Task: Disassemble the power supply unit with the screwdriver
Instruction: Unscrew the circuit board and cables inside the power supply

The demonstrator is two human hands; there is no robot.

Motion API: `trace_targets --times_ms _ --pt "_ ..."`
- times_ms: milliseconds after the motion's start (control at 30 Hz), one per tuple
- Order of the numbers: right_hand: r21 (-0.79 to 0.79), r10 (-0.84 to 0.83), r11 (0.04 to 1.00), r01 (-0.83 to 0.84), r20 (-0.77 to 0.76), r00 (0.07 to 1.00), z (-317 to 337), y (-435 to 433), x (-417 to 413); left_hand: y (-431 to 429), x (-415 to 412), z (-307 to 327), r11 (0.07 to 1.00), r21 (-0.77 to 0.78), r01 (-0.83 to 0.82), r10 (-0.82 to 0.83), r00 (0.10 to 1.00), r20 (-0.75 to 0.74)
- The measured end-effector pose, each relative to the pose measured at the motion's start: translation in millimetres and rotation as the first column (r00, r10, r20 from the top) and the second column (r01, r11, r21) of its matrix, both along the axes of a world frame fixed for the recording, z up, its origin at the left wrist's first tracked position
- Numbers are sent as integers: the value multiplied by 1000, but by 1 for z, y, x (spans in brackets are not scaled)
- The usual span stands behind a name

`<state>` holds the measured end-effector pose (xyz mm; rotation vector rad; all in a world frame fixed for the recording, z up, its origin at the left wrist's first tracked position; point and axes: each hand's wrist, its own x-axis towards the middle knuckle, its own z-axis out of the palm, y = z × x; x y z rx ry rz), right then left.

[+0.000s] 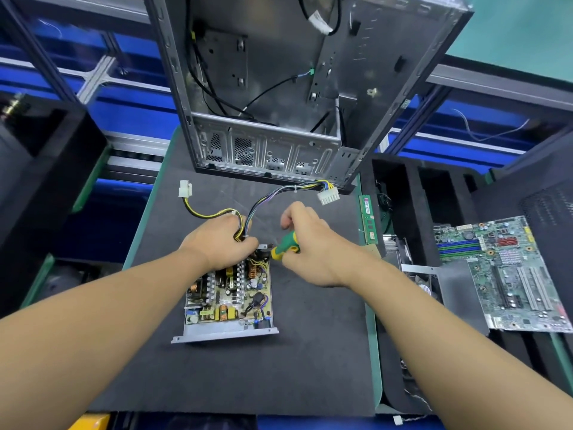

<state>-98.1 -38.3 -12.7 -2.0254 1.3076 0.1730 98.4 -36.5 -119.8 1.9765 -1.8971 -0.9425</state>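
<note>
The power supply unit (228, 301) lies on the dark mat with its cover off, so its circuit board with coils and capacitors shows. My left hand (221, 242) grips the unit's far end, where the cable bundle (263, 201) leaves it. My right hand (305, 243) holds a green and yellow screwdriver (285, 246) whose tip points left into the unit's far right corner. The tip itself is hidden. The cables end in a white connector (328, 193) and a smaller white plug (185, 188).
An open metal computer case (279, 88) stands upright at the far edge of the mat (310, 352). A motherboard (508, 274) lies to the right over black foam trays, with RAM sticks (369, 218) beside the mat. Black bins stand on the left.
</note>
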Motion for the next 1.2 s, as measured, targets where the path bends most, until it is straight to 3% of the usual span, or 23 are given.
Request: trace_targets --times_ms 100,200,367,533,667,733,833,900,967,1033,1133,1200 --pt "-157 -76 986 57 -118 990 -2 2 5 1 -1 3 1000 14 15 -15 1000 4" --pt "-316 -41 948 -33 -224 974 -3 -1 5 0 -1 5 1000 19 7 -8 1000 30" --pt "-151 50 987 -47 18 999 0 -6 -1 0 -1 6 999 33 3 -5 999 43" --pt "-136 15 990 -24 -63 998 0 -1 1 0 -1 5 999 43 11 -12 999 45" --pt "-307 6 949 -77 -226 974 0 4 4 0 -1 4 999 37 14 -16 998 60" --pt "-375 64 915 -149 -228 972 -2 4 4 0 -1 4 999 33 12 -14 998 53" --pt "-235 115 964 -124 -51 992 -3 0 2 0 -1 4 999 42 10 -12 999 49" --pt "-85 74 994 -71 37 997 -1 -1 0 -1 -1 4 999 36 15 -16 999 52" --pt "-47 12 999 -9 59 998 -1 1 0 0 -2 3 999 32 18 -19 998 52" --pt "-121 -43 992 42 -2 999 -2 2 1 0 -1 3 999 37 22 -24 998 55" --pt "-391 4 915 -95 -227 974 -6 3 2 0 -1 3 999 27 29 -31 998 54" --pt "-391 35 914 -108 -188 982 -8 0 0 0 -1 3 999 21 28 -29 998 47"
